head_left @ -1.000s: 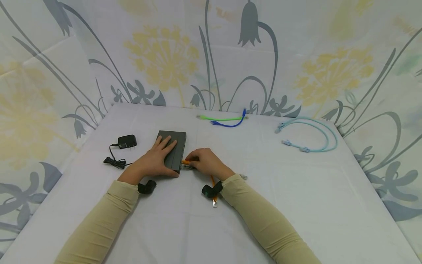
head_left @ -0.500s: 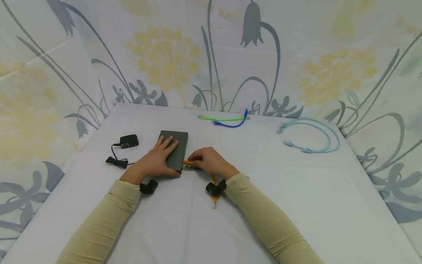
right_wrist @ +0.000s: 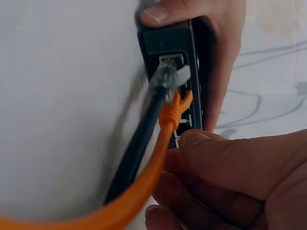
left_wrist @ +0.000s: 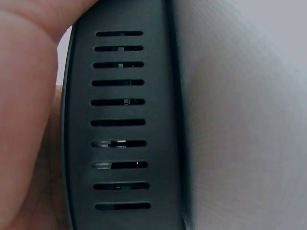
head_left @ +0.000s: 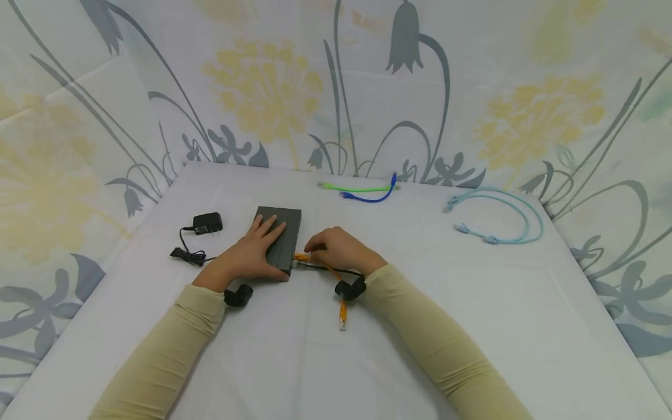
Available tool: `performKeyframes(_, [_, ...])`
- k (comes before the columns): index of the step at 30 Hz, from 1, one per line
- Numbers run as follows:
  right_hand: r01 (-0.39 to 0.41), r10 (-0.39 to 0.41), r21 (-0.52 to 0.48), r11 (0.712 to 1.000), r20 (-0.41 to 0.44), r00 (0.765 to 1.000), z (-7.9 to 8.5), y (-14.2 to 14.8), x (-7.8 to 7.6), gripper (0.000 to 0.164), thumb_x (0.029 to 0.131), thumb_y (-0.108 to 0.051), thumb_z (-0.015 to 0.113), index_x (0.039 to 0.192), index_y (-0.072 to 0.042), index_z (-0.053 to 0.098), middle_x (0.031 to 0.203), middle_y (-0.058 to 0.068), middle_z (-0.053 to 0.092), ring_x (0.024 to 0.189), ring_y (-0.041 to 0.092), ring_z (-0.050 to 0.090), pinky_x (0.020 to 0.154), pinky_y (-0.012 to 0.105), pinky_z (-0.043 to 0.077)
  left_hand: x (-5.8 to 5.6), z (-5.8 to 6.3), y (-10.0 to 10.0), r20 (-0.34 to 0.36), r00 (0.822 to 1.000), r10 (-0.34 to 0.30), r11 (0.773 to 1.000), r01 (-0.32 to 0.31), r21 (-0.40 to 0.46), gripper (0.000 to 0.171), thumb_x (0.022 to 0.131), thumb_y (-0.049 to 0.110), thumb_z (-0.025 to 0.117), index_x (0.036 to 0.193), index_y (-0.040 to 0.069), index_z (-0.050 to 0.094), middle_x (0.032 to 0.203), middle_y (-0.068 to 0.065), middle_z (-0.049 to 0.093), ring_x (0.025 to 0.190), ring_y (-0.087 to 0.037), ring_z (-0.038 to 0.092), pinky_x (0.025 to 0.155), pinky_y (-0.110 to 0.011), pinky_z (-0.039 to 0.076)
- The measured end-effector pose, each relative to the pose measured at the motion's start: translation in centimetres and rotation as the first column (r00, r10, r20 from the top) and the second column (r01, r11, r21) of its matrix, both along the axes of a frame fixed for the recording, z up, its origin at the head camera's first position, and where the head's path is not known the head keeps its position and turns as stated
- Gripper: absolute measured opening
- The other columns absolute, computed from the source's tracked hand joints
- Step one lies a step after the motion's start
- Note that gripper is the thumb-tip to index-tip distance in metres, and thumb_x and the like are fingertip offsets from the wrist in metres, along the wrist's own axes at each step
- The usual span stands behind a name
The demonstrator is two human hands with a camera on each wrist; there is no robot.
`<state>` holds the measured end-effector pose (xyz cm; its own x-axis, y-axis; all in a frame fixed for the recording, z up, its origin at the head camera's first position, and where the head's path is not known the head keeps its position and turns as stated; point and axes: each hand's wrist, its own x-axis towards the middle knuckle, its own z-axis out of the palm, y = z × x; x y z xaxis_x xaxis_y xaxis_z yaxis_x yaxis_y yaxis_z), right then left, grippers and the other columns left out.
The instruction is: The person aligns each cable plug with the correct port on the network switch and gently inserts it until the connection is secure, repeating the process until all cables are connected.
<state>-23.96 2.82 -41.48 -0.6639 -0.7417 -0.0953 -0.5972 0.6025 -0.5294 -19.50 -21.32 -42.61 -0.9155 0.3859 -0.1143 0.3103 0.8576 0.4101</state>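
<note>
A black network switch (head_left: 284, 248) lies on the white cloth with my left hand (head_left: 252, 254) spread flat over its top, the thumb at its near end. The left wrist view shows the slotted side (left_wrist: 120, 122) of its case. In the right wrist view, a black cable (right_wrist: 136, 148) with a clear plug (right_wrist: 164, 82) sits in a port. Beside it an orange network cable (right_wrist: 152, 177) has its booted plug (right_wrist: 171, 114) at another port. My right hand (head_left: 343, 252) is just beside that plug, fingers loosely bent and holding nothing. The orange cable's loose end (head_left: 343, 318) lies below my right wrist.
Left of the switch is a black power adapter (head_left: 207, 223) with a bundled cord (head_left: 189, 255). Green (head_left: 354, 189) and blue (head_left: 370, 200) short cables lie at the back. A looped light-blue cable (head_left: 530, 219) lies at the right. A patterned cloth backdrop (head_left: 367, 87) rises behind.
My right hand has come off the orange plug and drawn slightly right, showing more of the black and orange cables. The left hand stays on the switch. The head view has shifted slightly.
</note>
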Motion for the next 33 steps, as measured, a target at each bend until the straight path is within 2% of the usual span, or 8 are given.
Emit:
performKeyframes(10, [0.001,-0.001,0.04,0.999,-0.012,1.0,1.2,0.5,-1.3,0.023,0.097,-0.017,0.059,0.115,-0.013,0.072,0.117,0.001,0.07,0.105,0.016,0.065,0.088,0.031,0.052,0.2,0.2,0.1,-0.008,1.0,0.003,1.0,-0.003,-0.009,0.118,0.068,0.06,0.08,0.157,0.014,0.017,0.164,-0.014,0.004,0.148,-0.045,-0.007,0.111,-0.065,0.026])
performKeyframes(25, [0.06,-0.06,0.035,0.998,-0.012,0.998,2.1,1.4,-3.7,0.023,0.097,-0.018,0.059,0.114,-0.013,0.073,0.117,0.002,0.071,0.108,0.018,0.063,0.089,0.034,0.052,0.3,0.4,0.3,0.0,1.0,0.008,1.0,-0.008,-0.013,0.118,0.068,0.058,0.08,0.157,0.014,0.017,0.164,-0.014,0.004,0.148,-0.045,-0.007,0.111,-0.065,0.026])
performKeyframes(33, [0.105,-0.105,0.025,0.994,-0.002,0.994,2.4,2.3,-4.7,0.023,0.097,-0.019,0.059,0.114,-0.012,0.072,0.116,0.002,0.07,0.098,0.017,0.063,0.084,0.034,0.051,0.1,0.2,0.3,-0.001,1.0,0.011,1.0,-0.011,-0.023,0.119,0.067,0.06,0.08,0.157,0.016,0.016,0.164,-0.013,0.004,0.149,-0.044,-0.007,0.111,-0.065,0.026])
